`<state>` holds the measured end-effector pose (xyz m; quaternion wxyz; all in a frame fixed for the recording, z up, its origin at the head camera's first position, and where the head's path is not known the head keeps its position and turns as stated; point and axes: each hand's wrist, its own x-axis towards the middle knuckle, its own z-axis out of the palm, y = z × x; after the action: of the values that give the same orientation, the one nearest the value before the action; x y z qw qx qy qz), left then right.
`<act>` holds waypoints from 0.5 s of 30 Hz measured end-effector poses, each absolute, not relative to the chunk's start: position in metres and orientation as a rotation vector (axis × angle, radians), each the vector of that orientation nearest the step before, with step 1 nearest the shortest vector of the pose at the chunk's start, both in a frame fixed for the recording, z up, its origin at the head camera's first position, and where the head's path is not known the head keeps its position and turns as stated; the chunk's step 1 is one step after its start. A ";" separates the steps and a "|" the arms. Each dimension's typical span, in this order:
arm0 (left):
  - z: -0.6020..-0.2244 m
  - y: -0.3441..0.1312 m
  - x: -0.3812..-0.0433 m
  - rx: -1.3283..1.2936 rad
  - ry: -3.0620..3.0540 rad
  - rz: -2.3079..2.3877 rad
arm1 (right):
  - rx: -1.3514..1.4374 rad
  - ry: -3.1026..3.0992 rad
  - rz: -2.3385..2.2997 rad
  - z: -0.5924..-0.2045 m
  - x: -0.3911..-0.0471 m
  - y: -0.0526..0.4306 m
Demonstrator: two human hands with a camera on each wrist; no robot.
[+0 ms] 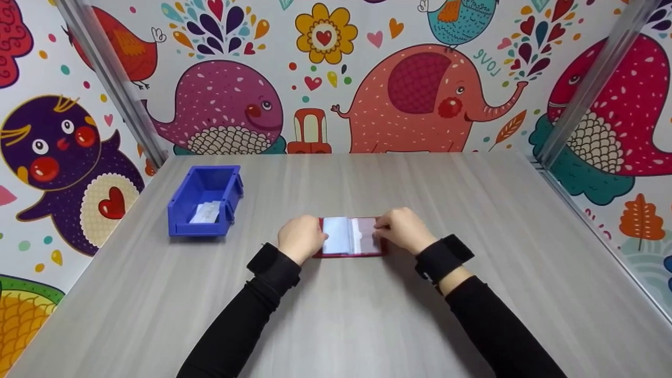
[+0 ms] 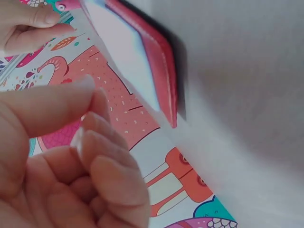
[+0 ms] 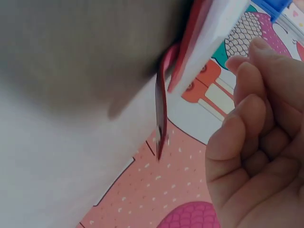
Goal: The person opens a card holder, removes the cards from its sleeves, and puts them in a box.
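A small red card holder (image 1: 337, 236) with clear plastic sleeves lies spread open on the table between my hands. Over its left edge is my left hand (image 1: 303, 237), fingers curled and thumb tip against the index finger; the left wrist view shows nothing between them, and the red cover (image 2: 166, 71) beyond. My right hand (image 1: 406, 229) is over the right side, thumb and index finger close together. In the right wrist view its curled fingers appear apart from the sleeves (image 3: 209, 45), and the right cover (image 3: 162, 104) tilts slightly up. Any contact with a thin clear sleeve is hard to see.
A blue plastic bin (image 1: 203, 229) stands at the back left of the table, with some white packets or papers (image 1: 206, 212) inside. The wood-patterned table (image 1: 336, 315) is bordered by walls with cartoon animals (image 1: 409, 105). Both wrists wear black straps (image 1: 443, 257).
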<state>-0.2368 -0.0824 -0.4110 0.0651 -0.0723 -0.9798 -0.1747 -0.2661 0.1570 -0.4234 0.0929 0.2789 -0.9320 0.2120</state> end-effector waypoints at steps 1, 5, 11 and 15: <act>-0.411 -0.083 -0.237 -0.215 -2.951 -0.532 | 0.824 -2.762 0.634 -0.423 -0.266 0.159; -0.415 -0.084 -0.237 -0.240 -2.885 -0.567 | 0.772 -2.728 0.637 -0.424 -0.264 0.167; -0.425 -0.086 -0.235 -0.261 -2.830 -0.532 | 0.653 -2.653 0.503 -0.428 -0.258 0.179; -0.429 -0.086 -0.234 -0.235 -2.863 -0.557 | 0.579 -2.704 0.446 -0.428 -0.254 0.188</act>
<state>-0.2336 -0.0864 -0.4293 0.1076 -0.0799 -0.9727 -0.1893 -0.2544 0.1883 -0.4284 0.1695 0.2036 -0.9514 0.1570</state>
